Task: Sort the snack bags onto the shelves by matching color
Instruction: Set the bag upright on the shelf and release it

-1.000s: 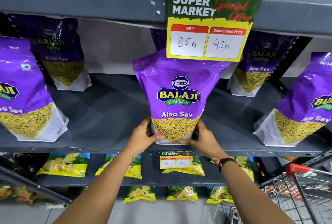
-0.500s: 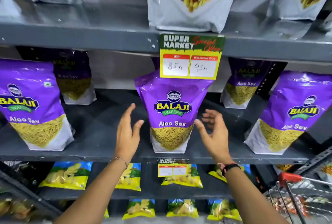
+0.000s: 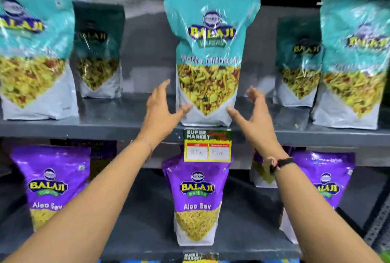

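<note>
A teal snack bag [image 3: 209, 51] stands upright at the middle of the upper grey shelf [image 3: 105, 128]. My left hand [image 3: 162, 110] is open just left of its base, thumb close to the bag's lower corner. My right hand [image 3: 251, 115] is open just right of the base, thumb near the other corner. Neither hand grips the bag. On the shelf below, a purple Aloo Sev bag [image 3: 197, 199] stands upright at the centre, free of both hands.
More teal bags [image 3: 31, 51] [image 3: 354, 62] line the upper shelf, with darker ones [image 3: 99, 51] [image 3: 297, 66] behind. Purple bags [image 3: 48, 186] [image 3: 325, 180] flank the lower shelf. A yellow price tag [image 3: 207, 146] hangs from the upper shelf's front edge.
Both hands let go of the purple bag on the lower shelf, opened, and rose to the teal bag one shelf up. The view tilted upward.
</note>
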